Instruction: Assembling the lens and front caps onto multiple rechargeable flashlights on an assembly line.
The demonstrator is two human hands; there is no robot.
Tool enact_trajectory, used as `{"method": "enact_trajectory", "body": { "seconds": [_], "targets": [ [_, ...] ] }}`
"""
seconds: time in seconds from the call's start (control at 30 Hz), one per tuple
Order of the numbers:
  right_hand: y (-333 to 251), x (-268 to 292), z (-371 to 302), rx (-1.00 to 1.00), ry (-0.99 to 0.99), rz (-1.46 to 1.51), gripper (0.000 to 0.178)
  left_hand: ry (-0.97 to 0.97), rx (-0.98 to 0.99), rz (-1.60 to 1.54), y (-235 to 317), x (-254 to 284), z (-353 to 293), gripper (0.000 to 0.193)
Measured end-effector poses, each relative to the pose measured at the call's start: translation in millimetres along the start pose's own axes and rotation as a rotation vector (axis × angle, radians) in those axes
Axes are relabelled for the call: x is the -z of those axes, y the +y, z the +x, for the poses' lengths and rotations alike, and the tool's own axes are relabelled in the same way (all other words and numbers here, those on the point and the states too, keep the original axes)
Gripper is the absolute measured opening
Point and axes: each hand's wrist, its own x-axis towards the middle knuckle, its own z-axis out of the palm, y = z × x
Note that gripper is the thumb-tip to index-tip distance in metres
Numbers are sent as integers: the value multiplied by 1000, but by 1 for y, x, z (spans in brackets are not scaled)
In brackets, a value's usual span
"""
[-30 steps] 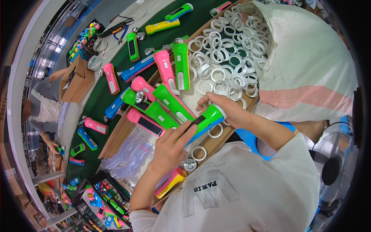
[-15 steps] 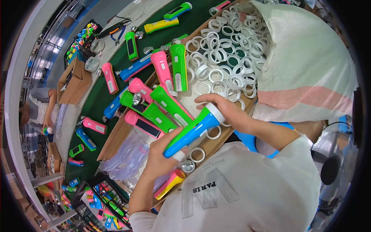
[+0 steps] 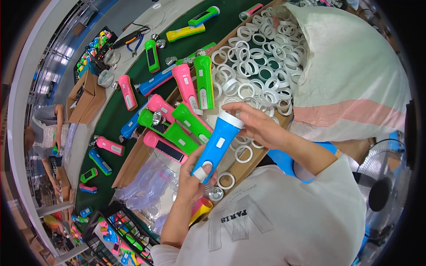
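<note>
A blue flashlight [image 3: 215,146] is tilted across the middle, with a white ring [image 3: 231,119] around its wide head. My left hand [image 3: 188,179] is closed around the narrow lower end, beside a small white tab. At the head, my right hand [image 3: 262,127] grips the white ring with its fingers and thumb curled. Just left of the flashlight lie green flashlight bodies [image 3: 191,120] and a pink one with a dark panel [image 3: 166,147]. A loose white ring [image 3: 226,180] and a round silver reflector [image 3: 216,193] sit below my left hand.
Many loose white rings [image 3: 266,66] fill the cardboard tray's far part, beside a big woven sack [image 3: 346,75]. More flashlights [image 3: 128,93] lie on the green belt. Black crates [image 3: 120,230], pliers [image 3: 134,44] and an open carton [image 3: 86,97] are around it. Another person [image 3: 46,128] works at far left.
The flashlight has rolled in my hands, so its blue side with the switch now faces up instead of the green-blue seam. It stands more upright, its head slightly further left.
</note>
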Motion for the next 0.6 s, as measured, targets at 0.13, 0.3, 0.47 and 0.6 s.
{"method": "enact_trajectory", "body": {
  "seconds": [0.13,0.3,0.47,0.6],
  "targets": [
    [19,-10,6,69,-19,172,45,-62,135,-476,-15,-20,-9,69],
    [25,-27,12,159,84,145,38,273,-525,869,-9,-35,-10,71],
    [-8,-39,18,157,-55,-332,41,291,-774,1224,9,-17,-21,65],
    [-26,-53,0,494,-73,-867,42,67,-740,1042,47,-17,-42,68]
  ]
}}
